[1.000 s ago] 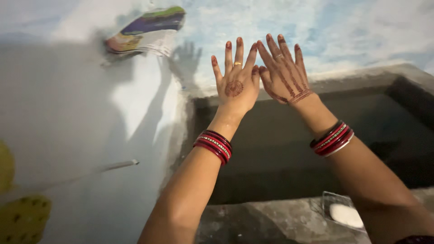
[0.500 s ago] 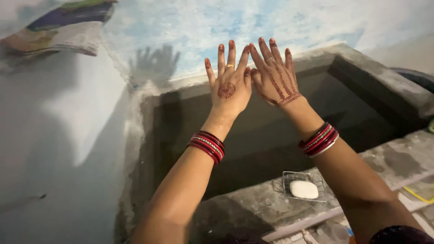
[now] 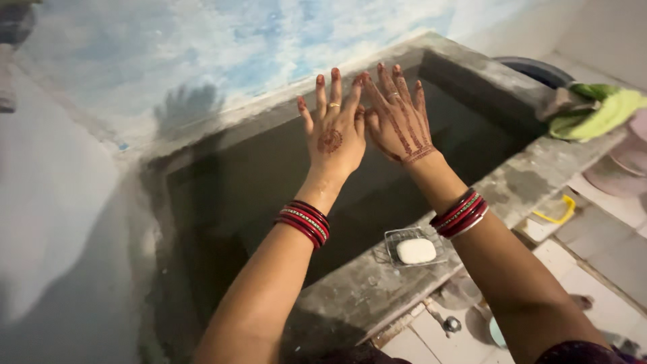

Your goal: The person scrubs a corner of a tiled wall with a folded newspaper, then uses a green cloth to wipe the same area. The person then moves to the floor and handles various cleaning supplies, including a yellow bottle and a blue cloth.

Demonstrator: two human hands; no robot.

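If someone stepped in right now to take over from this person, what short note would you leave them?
Left hand: raised, open, fingers spread, holding nothing. Right hand: the same, its thumb side touching the left hand. Both are held up over the concrete water tank, with red bangles on both wrists.
Things: a white soap bar sits in a wire soap dish on the tank's near rim, untouched. A green cloth lies on the rim at far right.
Done: nothing picked up. Left: everything is still to be handled.
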